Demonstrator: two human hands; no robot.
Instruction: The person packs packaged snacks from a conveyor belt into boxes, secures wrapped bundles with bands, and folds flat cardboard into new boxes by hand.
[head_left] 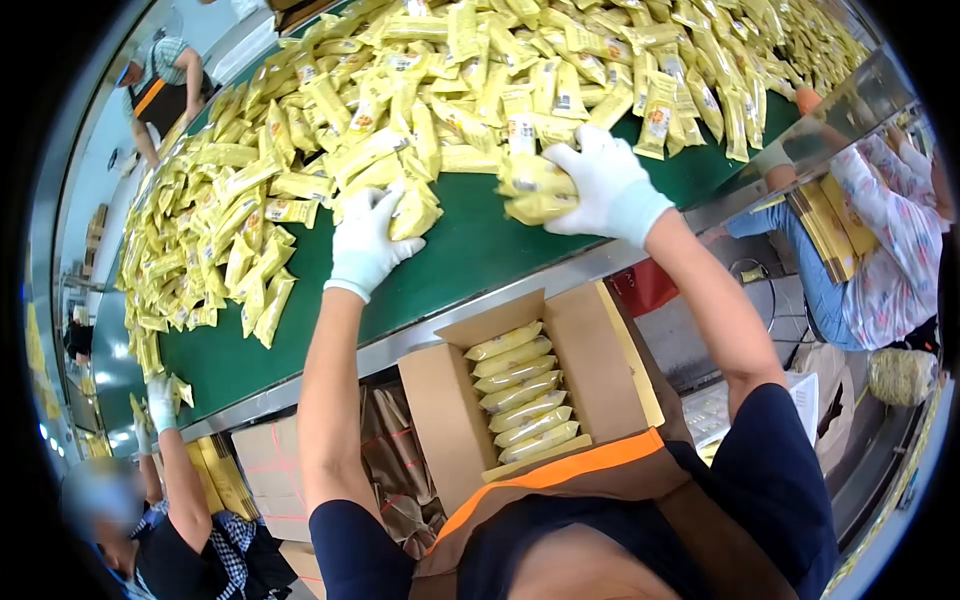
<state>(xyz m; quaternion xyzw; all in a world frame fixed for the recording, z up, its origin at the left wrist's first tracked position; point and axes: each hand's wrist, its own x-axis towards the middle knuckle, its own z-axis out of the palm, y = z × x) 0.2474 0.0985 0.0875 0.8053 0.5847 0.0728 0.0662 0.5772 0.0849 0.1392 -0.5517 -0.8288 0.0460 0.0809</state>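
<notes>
My left hand [372, 240], in a white glove, rests at the near edge of the pile with its thumb and fingers around a yellow packet [415, 213]. To its right, my gloved right hand [612, 188] grips a couple of yellow packets [538, 188] just over the green belt [470, 225]; they look slightly blurred. Below my hands stands an open cardboard box [428, 415], its flaps spread. Inside it, several yellow packets [520, 390] lie flat in one neat column.
A large heap of yellow packets [330, 100] covers the far side of the belt. At the lower left a co-worker's gloved hand [162, 402] reaches to the belt. Another person [165, 85] stands across it, and one in a floral sleeve [880, 190] sits at right. Strapped cartons [270, 465] stand below.
</notes>
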